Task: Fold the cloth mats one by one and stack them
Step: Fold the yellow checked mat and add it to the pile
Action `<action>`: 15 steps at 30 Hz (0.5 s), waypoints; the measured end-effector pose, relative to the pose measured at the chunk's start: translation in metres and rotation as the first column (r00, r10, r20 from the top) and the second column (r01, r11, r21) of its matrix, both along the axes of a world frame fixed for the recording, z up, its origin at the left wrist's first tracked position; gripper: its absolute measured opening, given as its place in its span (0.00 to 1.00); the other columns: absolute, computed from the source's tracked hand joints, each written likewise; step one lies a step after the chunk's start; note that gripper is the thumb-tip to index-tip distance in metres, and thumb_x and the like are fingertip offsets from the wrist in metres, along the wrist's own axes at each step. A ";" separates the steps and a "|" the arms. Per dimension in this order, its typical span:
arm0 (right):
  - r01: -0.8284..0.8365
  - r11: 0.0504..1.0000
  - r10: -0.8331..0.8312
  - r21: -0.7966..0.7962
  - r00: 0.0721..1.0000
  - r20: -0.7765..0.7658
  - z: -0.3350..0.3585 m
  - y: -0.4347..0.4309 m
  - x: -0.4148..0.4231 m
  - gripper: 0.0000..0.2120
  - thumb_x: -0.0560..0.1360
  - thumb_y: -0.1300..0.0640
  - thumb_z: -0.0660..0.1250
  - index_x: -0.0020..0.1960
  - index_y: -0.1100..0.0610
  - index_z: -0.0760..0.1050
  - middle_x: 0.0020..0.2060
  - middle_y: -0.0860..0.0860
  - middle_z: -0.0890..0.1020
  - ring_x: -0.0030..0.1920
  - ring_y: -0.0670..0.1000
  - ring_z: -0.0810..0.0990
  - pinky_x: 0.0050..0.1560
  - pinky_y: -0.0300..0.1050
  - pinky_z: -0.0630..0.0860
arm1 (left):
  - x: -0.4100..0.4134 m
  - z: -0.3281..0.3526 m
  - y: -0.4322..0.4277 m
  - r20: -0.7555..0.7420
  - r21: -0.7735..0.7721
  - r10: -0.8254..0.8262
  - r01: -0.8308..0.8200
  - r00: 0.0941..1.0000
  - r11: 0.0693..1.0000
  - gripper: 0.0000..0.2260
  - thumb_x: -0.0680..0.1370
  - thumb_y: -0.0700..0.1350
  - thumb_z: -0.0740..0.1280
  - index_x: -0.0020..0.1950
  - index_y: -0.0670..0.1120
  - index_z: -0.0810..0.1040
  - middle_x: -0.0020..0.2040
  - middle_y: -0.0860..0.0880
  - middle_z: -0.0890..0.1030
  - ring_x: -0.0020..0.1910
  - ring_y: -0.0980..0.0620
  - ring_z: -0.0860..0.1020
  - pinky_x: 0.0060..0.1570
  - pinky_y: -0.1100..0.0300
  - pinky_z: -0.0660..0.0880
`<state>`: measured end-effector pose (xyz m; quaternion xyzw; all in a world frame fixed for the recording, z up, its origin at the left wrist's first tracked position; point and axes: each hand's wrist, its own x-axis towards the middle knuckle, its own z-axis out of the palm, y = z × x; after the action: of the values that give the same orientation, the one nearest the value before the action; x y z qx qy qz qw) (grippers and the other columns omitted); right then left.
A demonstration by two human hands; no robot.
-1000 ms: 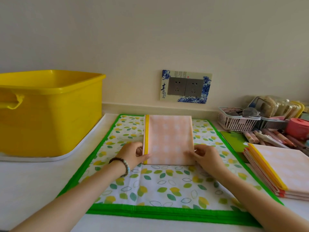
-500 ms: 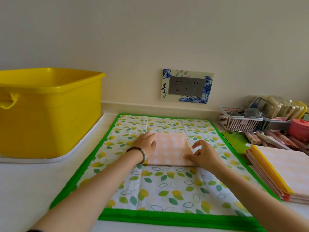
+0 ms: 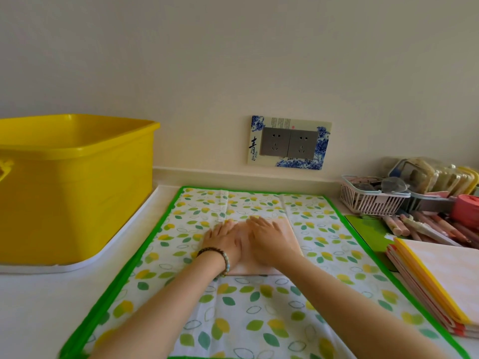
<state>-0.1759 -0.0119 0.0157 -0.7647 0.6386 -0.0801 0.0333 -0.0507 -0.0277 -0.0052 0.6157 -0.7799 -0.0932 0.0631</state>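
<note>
A small folded pink checked mat (image 3: 291,237) lies in the middle of a large leaf-print mat with a green border (image 3: 259,320). My left hand (image 3: 223,239) and my right hand (image 3: 269,239) both press flat on the pink mat, fingers straight and side by side, hiding most of it. At the right edge lies a stack of pink mats with yellow borders (image 3: 440,283).
A big yellow tub (image 3: 72,187) stands on a white tray at the left. At the back right are a white basket (image 3: 373,198), pencils (image 3: 425,226) and other clutter. A wall socket (image 3: 289,142) sits behind the mat.
The long pink mat has been folded in half toward me. Both hands have moved from its sides onto its top and now press it flat.
</note>
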 end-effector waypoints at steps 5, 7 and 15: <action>-0.059 0.996 0.063 0.063 0.995 -0.071 -0.011 -0.006 0.007 0.25 0.83 0.52 0.45 0.77 0.57 0.47 0.77 0.51 0.49 0.77 0.50 0.46 0.75 0.51 0.45 | 0.001 0.000 0.000 -0.007 -0.011 -0.016 0.016 1.000 1.000 0.23 0.82 0.49 0.44 0.77 0.53 0.47 0.78 0.53 0.45 0.76 0.52 0.46 0.74 0.51 0.45; -0.037 0.997 0.040 0.074 0.999 -0.038 -0.017 -0.007 -0.006 0.25 0.82 0.49 0.42 0.77 0.56 0.46 0.77 0.50 0.48 0.77 0.48 0.45 0.75 0.50 0.43 | 0.002 0.000 0.000 0.006 -0.020 -0.021 0.021 1.000 1.000 0.23 0.82 0.49 0.45 0.77 0.51 0.48 0.78 0.53 0.45 0.76 0.52 0.46 0.74 0.51 0.45; 0.082 0.990 -0.077 0.117 0.996 -0.045 -0.017 0.000 -0.062 0.27 0.82 0.45 0.40 0.78 0.54 0.43 0.77 0.49 0.45 0.77 0.47 0.42 0.76 0.47 0.39 | 0.002 0.003 0.004 0.010 0.005 -0.008 0.008 1.000 1.000 0.23 0.82 0.49 0.45 0.77 0.51 0.46 0.78 0.54 0.43 0.76 0.51 0.45 0.75 0.50 0.44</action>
<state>-0.2376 -0.0119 -0.0014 -0.7368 0.6727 -0.0277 0.0626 -0.0491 -0.0237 -0.0019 0.6133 -0.7824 -0.0922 0.0573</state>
